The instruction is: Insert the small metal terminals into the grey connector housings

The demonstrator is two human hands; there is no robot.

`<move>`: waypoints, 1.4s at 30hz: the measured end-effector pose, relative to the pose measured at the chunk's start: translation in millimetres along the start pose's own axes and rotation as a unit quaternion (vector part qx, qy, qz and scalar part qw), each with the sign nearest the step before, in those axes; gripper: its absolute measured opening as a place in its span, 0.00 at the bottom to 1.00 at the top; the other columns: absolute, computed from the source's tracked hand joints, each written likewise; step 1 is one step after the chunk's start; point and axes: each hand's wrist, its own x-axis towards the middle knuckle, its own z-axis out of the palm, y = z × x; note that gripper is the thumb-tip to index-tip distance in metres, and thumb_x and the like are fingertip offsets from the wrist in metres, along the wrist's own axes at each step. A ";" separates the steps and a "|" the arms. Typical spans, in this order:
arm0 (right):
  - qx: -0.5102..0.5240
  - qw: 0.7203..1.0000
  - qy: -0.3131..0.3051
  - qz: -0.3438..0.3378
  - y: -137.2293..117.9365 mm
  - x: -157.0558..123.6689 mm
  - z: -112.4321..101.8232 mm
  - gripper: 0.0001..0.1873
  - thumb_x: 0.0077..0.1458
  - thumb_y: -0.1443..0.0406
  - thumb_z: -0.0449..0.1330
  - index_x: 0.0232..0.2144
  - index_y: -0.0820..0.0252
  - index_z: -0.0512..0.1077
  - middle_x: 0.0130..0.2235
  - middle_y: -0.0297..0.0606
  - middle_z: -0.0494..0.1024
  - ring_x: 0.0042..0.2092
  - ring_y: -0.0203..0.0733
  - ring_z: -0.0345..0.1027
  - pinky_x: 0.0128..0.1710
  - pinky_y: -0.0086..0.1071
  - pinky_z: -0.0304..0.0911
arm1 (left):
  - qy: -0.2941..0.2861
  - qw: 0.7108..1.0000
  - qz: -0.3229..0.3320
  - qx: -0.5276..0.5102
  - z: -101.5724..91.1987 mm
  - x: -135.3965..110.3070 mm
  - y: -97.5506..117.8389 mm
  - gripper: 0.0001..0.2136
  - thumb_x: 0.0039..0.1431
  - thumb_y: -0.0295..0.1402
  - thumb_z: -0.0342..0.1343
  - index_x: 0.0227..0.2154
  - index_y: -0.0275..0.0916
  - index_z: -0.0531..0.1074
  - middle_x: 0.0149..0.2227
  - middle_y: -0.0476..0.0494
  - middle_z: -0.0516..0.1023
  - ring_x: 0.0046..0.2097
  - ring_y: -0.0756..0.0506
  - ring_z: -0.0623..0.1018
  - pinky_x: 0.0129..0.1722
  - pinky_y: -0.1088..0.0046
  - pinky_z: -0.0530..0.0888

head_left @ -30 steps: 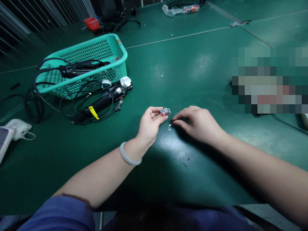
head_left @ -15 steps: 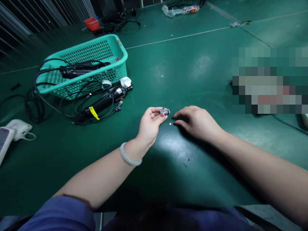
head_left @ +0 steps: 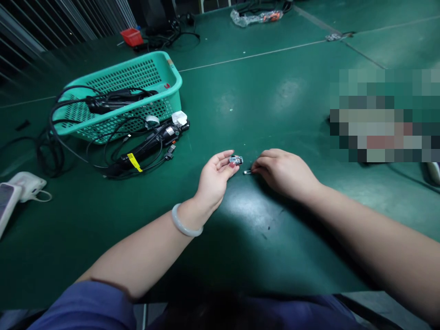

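Observation:
Between the thumb and fingers of my left hand (head_left: 216, 176) is a small circuit board (head_left: 236, 160), its far end poking out to the right. A pale bangle (head_left: 184, 222) circles that wrist. Just to the right, my right hand (head_left: 283, 169) pinches a tiny electronic component (head_left: 247, 172) by its thin metal legs. The white tip of that component points left, a short way below and apart from the board. It is too small to tell its exact kind. Both hands are just over the green table (head_left: 220, 270).
A turquoise basket (head_left: 177, 85) with black corded tools stands at the left. In front of it lies a black handheld tool (head_left: 147, 144) with cables and a yellow label. A white device (head_left: 29, 185) is at the far left. A red bin (head_left: 131, 36) and a clear plastic bag (head_left: 247, 18) are farther back.
The thumb and fingers of my right hand have closed together on the small component, which has shifted slightly right and up. My left hand holds the board nearly still.

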 end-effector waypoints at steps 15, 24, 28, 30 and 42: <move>0.064 0.994 0.084 0.026 -14.6 3.2 -13.6 0.09 0.57 0.66 0.55 0.32 0.59 0.77 0.35 0.41 0.78 0.38 0.45 0.71 0.35 0.34 0.62 | -0.064 0.997 -0.002 0.033 2.2 -4.2 -1.1 0.11 0.46 0.21 0.62 0.35 0.37 0.74 0.36 0.46 0.78 0.41 0.50 0.77 0.51 0.67 0.69; 0.073 0.988 0.135 0.016 -13.0 1.5 -14.7 0.09 0.56 0.68 0.56 0.32 0.58 0.77 0.34 0.38 0.79 0.36 0.41 0.72 0.35 0.33 0.64 | -0.067 0.997 0.002 0.023 -0.4 -2.1 -3.5 0.12 0.46 0.21 0.61 0.35 0.36 0.73 0.36 0.47 0.78 0.41 0.51 0.76 0.52 0.66 0.68; 0.105 0.983 0.153 0.014 -12.0 0.4 -13.1 0.08 0.56 0.66 0.57 0.34 0.58 0.77 0.35 0.38 0.79 0.36 0.40 0.72 0.35 0.32 0.66 | -0.061 0.998 0.007 0.012 -0.9 -1.4 -3.8 0.12 0.46 0.22 0.61 0.36 0.37 0.73 0.37 0.47 0.77 0.43 0.50 0.75 0.53 0.66 0.68; 0.120 0.981 0.155 0.008 -12.4 0.1 -11.2 0.09 0.56 0.64 0.58 0.37 0.58 0.76 0.37 0.39 0.78 0.37 0.40 0.72 0.35 0.32 0.66 | -0.058 0.998 0.004 0.001 -1.0 -1.3 -3.1 0.12 0.46 0.22 0.61 0.36 0.36 0.73 0.36 0.47 0.77 0.42 0.51 0.75 0.52 0.67 0.68; 0.127 0.975 0.180 0.018 -19.1 0.1 -0.8 0.10 0.55 0.60 0.59 0.35 0.57 0.78 0.36 0.37 0.78 0.38 0.40 0.72 0.36 0.33 0.67 | -0.050 0.999 -0.008 -0.017 -0.6 -1.8 -0.7 0.12 0.46 0.21 0.61 0.35 0.36 0.73 0.35 0.48 0.76 0.40 0.52 0.75 0.51 0.69 0.68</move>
